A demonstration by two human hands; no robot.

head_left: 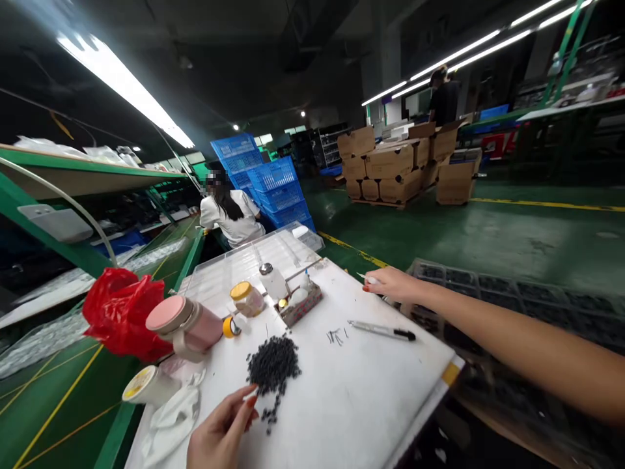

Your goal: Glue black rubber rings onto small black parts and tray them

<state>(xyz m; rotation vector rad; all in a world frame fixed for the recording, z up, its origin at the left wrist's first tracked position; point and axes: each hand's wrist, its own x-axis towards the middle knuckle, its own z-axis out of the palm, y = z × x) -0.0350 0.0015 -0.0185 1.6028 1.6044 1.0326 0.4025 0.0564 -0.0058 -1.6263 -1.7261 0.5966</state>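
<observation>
My left hand (222,426) is at the near edge of a pile of small black parts (273,361) on the white tabletop (336,397). Its thumb and forefinger are closed in a pinch; whatever they hold is too small to make out. Out past the table's right edge is my right hand (393,284), its fingers closed around a small white object with a thin pointed tip (374,280). A grey utility knife with a black end (383,330) lies between the hands, beside a few thin dark slivers (336,336).
A small box of bottles (305,306), a yellow-lidded jar (247,298), a pink mug (188,322), a yellow tape roll (231,327) and a red bag (122,312) line the left and back. Black-filled trays (488,283) stand right. One person sits ahead; another stands beyond cartons (390,163).
</observation>
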